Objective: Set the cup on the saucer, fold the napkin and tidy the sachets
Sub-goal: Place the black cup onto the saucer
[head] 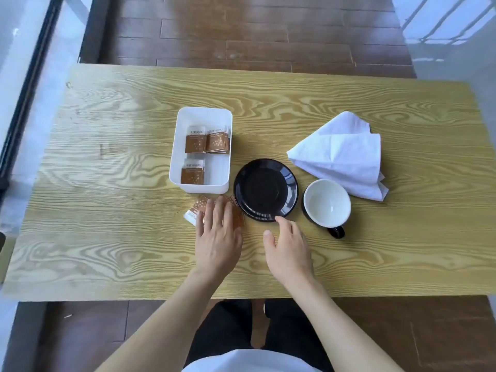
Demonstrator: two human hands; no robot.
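Note:
A black saucer [265, 190] lies bare at the table's middle. To its right stands a cup [327, 203], white inside and black outside, handle toward me, on the table beside the saucer. A loosely crumpled white napkin [342, 154] lies behind the cup. A white box [201, 150] left of the saucer holds several brown sachets [196, 142]. A few loose sachets [197, 210] lie in front of the box, under the fingers of my left hand [218, 237], which rests flat on them. My right hand [288, 251] hovers open at the saucer's near rim, holding nothing.
The wooden table [107, 183] has a near edge close to my body and a far edge beyond the box. Dark wood floor lies beyond it, with a window frame at the left.

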